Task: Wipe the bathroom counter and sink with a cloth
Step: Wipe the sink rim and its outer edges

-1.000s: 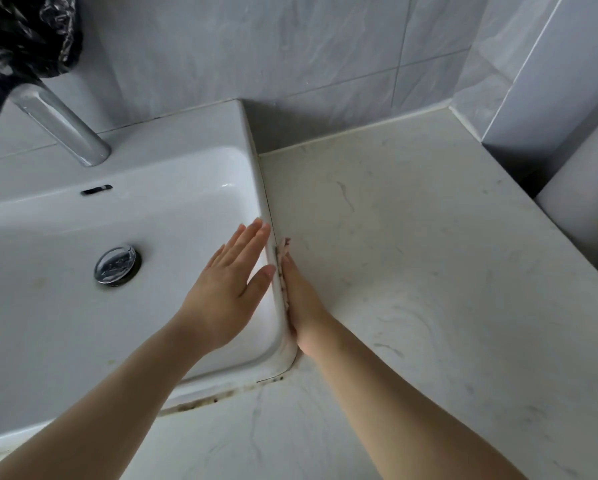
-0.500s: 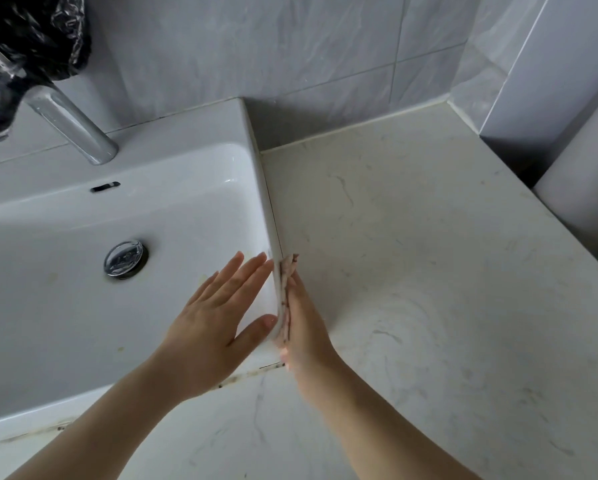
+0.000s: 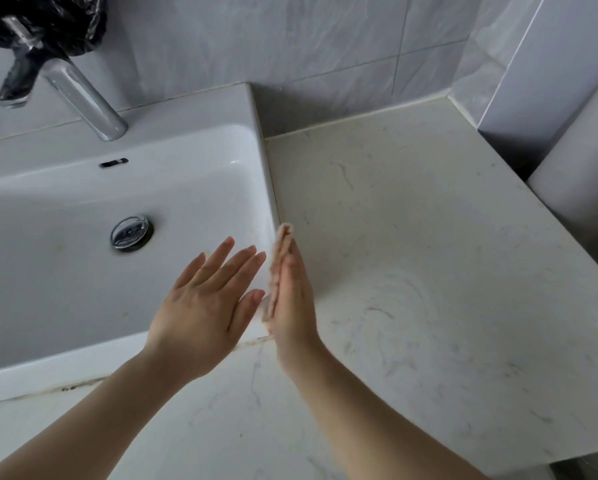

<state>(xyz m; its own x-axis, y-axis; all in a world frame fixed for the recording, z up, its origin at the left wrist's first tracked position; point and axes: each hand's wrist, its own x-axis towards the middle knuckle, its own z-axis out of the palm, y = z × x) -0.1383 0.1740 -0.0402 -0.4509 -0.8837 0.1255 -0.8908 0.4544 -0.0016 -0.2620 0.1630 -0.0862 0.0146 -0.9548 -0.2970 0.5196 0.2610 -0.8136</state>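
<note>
- Head view: the cloth (image 3: 284, 234) is seen as a thin pinkish strip pressed between the right hand (image 3: 292, 299) and the outer side wall of the sink (image 3: 186, 188), just where that wall meets the counter (image 3: 411, 271).
- The cloth lies on the palm side of the right hand, toward the sink. Its long axis runs along the side wall, away from the person toward the tiled back wall.
- The right hand is set edge-on, fingers straight and closed together. The cloth is pressed flat, not gripped, and only its tip shows past the fingertips.
- The left hand (image 3: 207, 306) is held flat over the inner side of the same wall, fingers straight and slightly spread. Nothing is held, and contact with the basin cannot be told.
- The right hand is judged the working one; a stroke along the wall is likely called for.
</note>
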